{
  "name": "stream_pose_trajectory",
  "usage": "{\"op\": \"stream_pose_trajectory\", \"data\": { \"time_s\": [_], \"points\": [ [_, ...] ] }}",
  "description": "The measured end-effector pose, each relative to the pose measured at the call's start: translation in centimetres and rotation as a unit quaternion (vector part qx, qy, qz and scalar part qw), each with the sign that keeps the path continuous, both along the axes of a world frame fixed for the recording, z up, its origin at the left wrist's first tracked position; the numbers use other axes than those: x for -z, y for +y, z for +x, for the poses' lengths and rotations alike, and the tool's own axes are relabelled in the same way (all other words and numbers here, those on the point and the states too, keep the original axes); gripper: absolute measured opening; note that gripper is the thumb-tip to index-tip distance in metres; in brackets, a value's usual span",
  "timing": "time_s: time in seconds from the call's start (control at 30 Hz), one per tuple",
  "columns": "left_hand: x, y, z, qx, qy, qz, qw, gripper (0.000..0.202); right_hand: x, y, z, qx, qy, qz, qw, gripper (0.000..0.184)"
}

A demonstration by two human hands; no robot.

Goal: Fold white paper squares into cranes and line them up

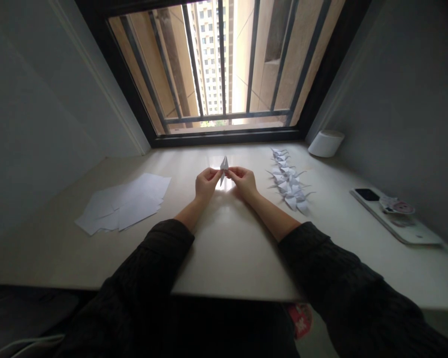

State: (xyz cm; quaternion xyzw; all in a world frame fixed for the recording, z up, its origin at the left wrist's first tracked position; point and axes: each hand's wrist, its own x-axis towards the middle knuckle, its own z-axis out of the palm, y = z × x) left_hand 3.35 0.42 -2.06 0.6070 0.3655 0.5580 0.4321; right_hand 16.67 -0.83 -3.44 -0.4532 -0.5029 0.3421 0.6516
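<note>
Between my two hands, above the white sill, is a small folded paper piece (224, 164), white and narrow with pointed ends. My left hand (207, 183) pinches its left side between thumb and fingers. From the right, my right hand (243, 181) pinches it too, the fingertips of both hands nearly meeting. One point of the paper sticks up and away from me, another hangs down between the hands. To the right, several folded paper cranes (291, 186) sit in a close group. A loose stack of white paper sheets (129, 201) lies fanned out on the left.
The pale sill (224, 258) runs up to a dark-framed window with metal bars (221, 59). At the back right stands a white cylindrical object (325, 143). A phone (399, 219) with a decorated grip lies near the right wall. Walls close in on both sides.
</note>
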Motion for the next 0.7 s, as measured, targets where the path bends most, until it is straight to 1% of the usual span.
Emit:
{"op": "stream_pose_trajectory", "data": {
  "time_s": [0.13, 0.23, 0.3, 0.47, 0.57, 0.7],
  "points": [
    [-0.1, 0.1, 0.0, 0.006, -0.039, -0.030, 0.999, 0.034, 0.0, 0.0, -0.1, -0.006, 0.019, -0.009, 1.000, 0.031],
    [-0.1, 0.3, -0.1, -0.001, -0.045, -0.051, 0.998, 0.046, 0.1, -0.1, 0.0, 0.001, -0.002, -0.013, 1.000, 0.031],
    [0.0, 0.4, -0.1, 0.001, -0.036, -0.061, 0.998, 0.049, 0.1, -0.2, 0.1, 0.012, -0.031, -0.011, 0.999, 0.030],
    [0.2, 0.4, -0.3, 0.023, 0.004, -0.082, 0.996, 0.035, -0.5, -0.7, 0.1, 0.042, -0.105, -0.005, 0.994, 0.023],
    [0.1, 0.2, -0.3, 0.018, 0.023, -0.087, 0.996, 0.035, -1.0, -1.1, -0.1, 0.054, -0.128, -0.005, 0.990, 0.021],
    [-0.2, 0.0, -0.3, 0.005, 0.057, -0.082, 0.995, 0.036, -1.2, -1.3, -0.3, 0.055, -0.136, 0.023, 0.989, 0.019]
  ]
}}
